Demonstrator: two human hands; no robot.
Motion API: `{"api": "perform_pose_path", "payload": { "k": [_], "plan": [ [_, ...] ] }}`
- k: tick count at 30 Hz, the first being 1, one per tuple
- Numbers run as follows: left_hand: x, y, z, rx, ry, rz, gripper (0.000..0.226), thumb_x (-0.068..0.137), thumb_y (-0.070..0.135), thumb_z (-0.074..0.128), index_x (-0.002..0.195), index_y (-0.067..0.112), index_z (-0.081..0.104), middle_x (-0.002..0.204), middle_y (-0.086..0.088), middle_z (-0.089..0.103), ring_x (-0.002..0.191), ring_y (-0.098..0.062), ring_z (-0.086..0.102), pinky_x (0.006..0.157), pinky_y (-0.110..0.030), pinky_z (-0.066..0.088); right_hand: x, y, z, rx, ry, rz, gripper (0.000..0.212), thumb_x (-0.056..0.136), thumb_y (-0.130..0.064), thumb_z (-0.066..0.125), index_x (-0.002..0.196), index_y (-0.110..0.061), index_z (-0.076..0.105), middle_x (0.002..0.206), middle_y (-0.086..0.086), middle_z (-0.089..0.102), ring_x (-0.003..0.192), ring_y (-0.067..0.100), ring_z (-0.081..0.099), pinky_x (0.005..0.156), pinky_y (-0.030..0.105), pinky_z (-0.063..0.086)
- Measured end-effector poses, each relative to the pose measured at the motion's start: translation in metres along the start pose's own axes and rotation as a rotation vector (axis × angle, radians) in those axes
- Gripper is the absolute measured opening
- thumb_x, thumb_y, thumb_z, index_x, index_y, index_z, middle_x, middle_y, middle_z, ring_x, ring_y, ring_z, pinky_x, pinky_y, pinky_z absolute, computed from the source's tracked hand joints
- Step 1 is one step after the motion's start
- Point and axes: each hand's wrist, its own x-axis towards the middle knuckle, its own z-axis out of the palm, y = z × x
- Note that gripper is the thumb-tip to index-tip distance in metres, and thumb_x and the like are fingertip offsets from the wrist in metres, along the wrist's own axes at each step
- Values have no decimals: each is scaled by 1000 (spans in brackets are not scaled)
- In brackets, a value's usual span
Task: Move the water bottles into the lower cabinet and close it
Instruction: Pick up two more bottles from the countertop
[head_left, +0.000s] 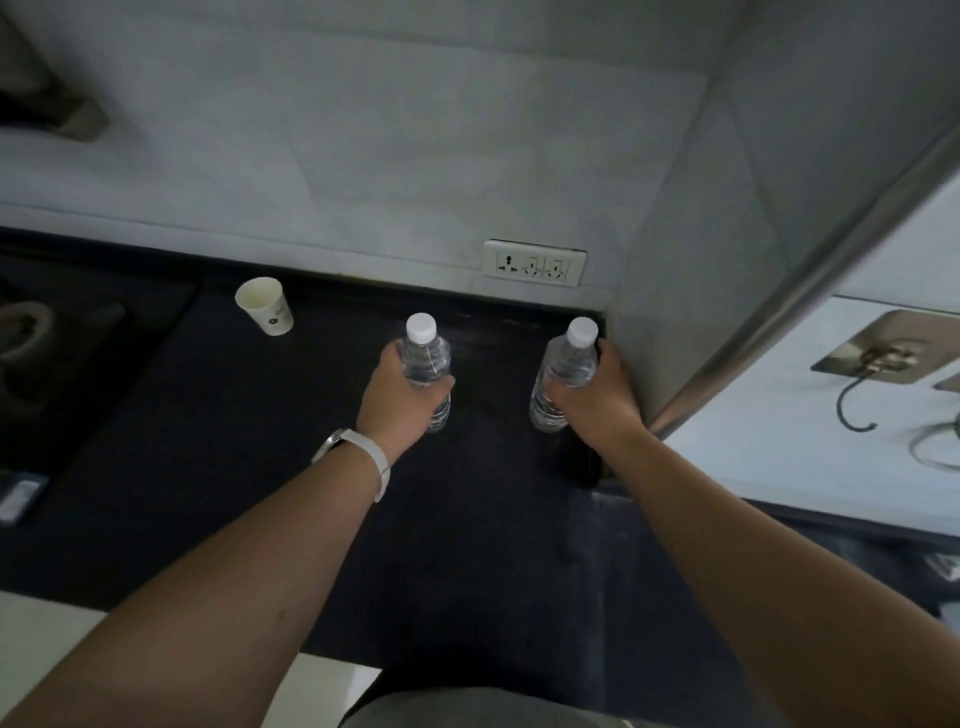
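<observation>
Gripping 2 upright bottles, caps up, left hand (400, 395) round left bottle (427, 358), right hand (597, 389) round right bottle (563, 374)

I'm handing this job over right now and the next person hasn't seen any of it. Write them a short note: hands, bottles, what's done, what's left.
Left hand grips the left bottle around its middle. Right hand grips the right bottle likewise.
Both bottles are capped and upright at the dark countertop; I cannot tell whether they are lifted off it. A paper cup stands apart, to their left.
Done: both bottles grasped.
Left: put them into the lower cabinet, which is not in view, and close it.
</observation>
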Motion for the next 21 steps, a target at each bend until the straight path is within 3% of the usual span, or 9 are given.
{"api": "perform_pose_path", "payload": {
  "k": [3, 7, 12, 18, 21],
  "plan": [
    [5, -2, 0, 1, 3, -6, 55, 80, 30, 81, 121, 33, 45, 114, 9, 61, 104, -15, 61, 89, -31, 44, 5, 0, 1, 14, -20, -1, 63, 74, -30, 80, 127, -26, 46, 115, -6, 59, 98, 16, 61, 81, 31, 47],
    [12, -7, -4, 25, 6, 3, 59, 77, 34, 83, 124, 31, 47, 116, 9, 63, 106, -16, 62, 94, -36, 49, 10, -3, 6, 32, -27, 15, 66, 78, -29, 79, 134, -25, 43, 116, -5, 61, 100, 18, 61, 85, 33, 49],
    [14, -9, -13, 18, -4, -3, 60, 74, 34, 85, 125, 28, 54, 112, 11, 66, 103, -13, 65, 92, -33, 52, 5, -7, 6, 21, 2, 17, 60, 79, -29, 80, 128, -23, 46, 110, -5, 60, 97, 17, 60, 82, 33, 48],
    [4, -13, -24, -6, -44, 10, 51, 74, 32, 85, 117, 37, 58, 102, 19, 67, 94, 0, 64, 86, -25, 50, -17, 0, 3, 6, 56, 37, 49, 76, -32, 80, 117, -30, 52, 100, -13, 63, 92, 12, 63, 80, 31, 51],
    [-10, -16, -29, -1, -58, 52, 53, 73, 34, 86, 118, 38, 60, 100, 22, 68, 92, 5, 63, 84, -22, 50, -31, -2, -1, -25, 62, 59, 54, 74, -37, 80, 121, -31, 55, 103, -10, 66, 92, 14, 64, 79, 31, 50]
  ]
}}
